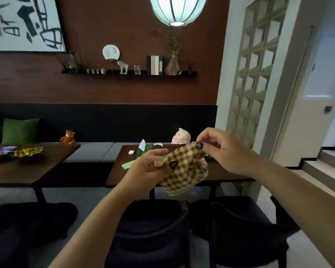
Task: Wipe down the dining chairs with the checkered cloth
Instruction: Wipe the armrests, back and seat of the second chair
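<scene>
The checkered cloth (184,171) is held in the air between both hands, above the near edge of a dark wooden table (226,176). Its upper right corner is pinched between the thumb and forefinger of the right hand (219,149), which is raised slightly higher than the other. Its left edge is gripped by the left hand (149,165), the thumb laid over the fabric and the fingers curled behind it. The cloth is bunched between the two grips and hangs down below them in a loose fold, touching nothing else.

Below the hands, two dark dining chairs (153,229) are seen side by side, pushed towards the table; the cloth is held well apart from them. On the table behind the cloth, a green packet (141,149) and a small white case (131,152) are partly visible. A second table (27,171) is set to the left, with a grey bench seat (93,151) running along the wall behind both. A green cushion (19,130) is propped on the bench at the far left.
</scene>
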